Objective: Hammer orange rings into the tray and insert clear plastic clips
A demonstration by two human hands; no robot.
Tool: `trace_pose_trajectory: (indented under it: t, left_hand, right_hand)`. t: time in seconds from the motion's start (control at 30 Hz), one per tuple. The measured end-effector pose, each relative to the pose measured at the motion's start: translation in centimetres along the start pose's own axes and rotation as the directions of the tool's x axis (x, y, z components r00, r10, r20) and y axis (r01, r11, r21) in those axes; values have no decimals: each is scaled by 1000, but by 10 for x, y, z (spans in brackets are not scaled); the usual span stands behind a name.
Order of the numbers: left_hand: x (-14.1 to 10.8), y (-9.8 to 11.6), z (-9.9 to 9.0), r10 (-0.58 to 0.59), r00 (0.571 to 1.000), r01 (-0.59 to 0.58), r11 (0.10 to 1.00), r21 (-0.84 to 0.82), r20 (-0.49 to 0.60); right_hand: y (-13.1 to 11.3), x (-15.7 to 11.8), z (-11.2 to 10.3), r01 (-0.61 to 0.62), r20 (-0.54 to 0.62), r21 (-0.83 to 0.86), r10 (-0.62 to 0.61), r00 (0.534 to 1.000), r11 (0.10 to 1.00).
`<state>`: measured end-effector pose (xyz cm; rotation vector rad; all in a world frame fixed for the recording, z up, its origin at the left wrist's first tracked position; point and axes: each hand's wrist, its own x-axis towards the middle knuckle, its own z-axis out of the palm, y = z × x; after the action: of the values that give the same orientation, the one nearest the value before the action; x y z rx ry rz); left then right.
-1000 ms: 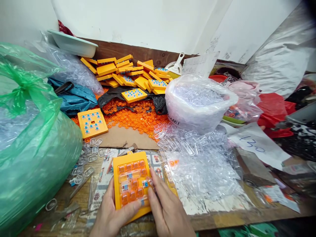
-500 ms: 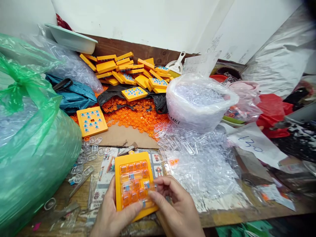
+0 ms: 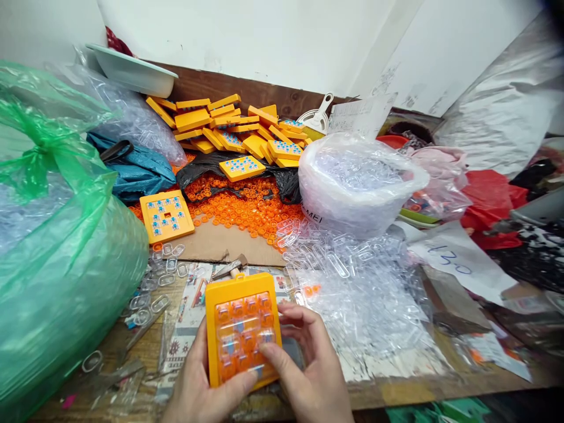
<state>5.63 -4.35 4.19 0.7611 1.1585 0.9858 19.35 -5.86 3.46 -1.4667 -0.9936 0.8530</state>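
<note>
A yellow plastic frame [image 3: 212, 329] stands tilted toward me at the front of the bench, its recess filled with orange caps [image 3: 238, 308] and clear oblong covers. Its left edge and lower corner are gripped by my left hand [image 3: 207, 370], thumb across the bottom of the face. My right hand [image 3: 304, 358] wraps the right edge, with its thumb pressing on a clear piece at the lower right of the grid. To the right lies a heap of clear oblong plastic pieces [image 3: 365, 299]. Another yellow frame [image 3: 167, 217], with blue-dotted cells, rests at the left.
Behind are loose orange caps [image 3: 242, 214] and piled yellow frames [image 3: 194, 120]. A big green bag [image 3: 88, 282] bulges at the left. A plastic-lined tub [image 3: 352, 200] of clear pieces stands right of centre. A hammer [image 3: 229, 267] lies just beyond the held frame.
My right fingers have moved from pinching a clear piece over the frame to holding the frame's right edge, thumb on its face. The frame has turned slightly upright.
</note>
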Motion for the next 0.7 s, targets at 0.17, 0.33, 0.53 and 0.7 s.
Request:
trace_pose_trajectory:
  t: [0.17,0.33,0.53,0.7]
  left_hand:
    - [-3,-3,2,-1,1000,1,1000,-23,6]
    - [-7,-3,2,-34,991,59,980,-191,128]
    - [-9,-3,-7,-94,994,104,948,-299,47]
    - [-32,-6,-25,-116,989,135,963,-235,94]
  right_hand:
    - [5,-4,2,-129,137,255,97,986,958]
    - [10,-9,-1,-70,74,303,50,996,950]
    - [3,-20,1,-46,86,283,22,996,958]
    - [0,-43,-3,-129,269,215,68,961,968]
